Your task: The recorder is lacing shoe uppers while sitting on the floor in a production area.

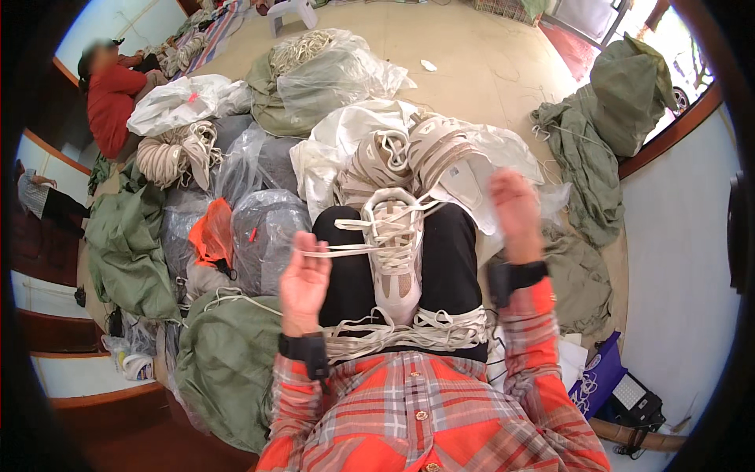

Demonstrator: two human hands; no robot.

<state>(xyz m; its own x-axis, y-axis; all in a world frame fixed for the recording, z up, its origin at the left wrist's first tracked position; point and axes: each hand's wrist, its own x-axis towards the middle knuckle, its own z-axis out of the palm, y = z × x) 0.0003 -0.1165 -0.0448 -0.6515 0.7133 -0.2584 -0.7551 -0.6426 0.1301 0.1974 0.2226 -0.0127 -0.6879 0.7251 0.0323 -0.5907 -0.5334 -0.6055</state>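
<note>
A beige and white sneaker [397,287] stands on my lap between my black-trousered thighs, its toe toward me. Its pale shoelace [390,236] crosses the tongue, with loose strands reaching left. My left hand [305,282] is beside the shoe, palm up, its fingers closed on one stretched strand of the shoelace. Out to the right, my right hand [515,208] is raised away from the shoe. Motion smears its fingers, so I cannot tell what they hold. A bundle of loose laces [448,327] lies across my lap behind the toe.
Stacked beige shoe uppers [448,149] lie just beyond my knees on white sacking. Plastic-wrapped grey bundles [271,236] and green sacks [236,354] crowd the left. More green cloth [582,173] lies right, near the wall. A person in red [114,106] sits far left.
</note>
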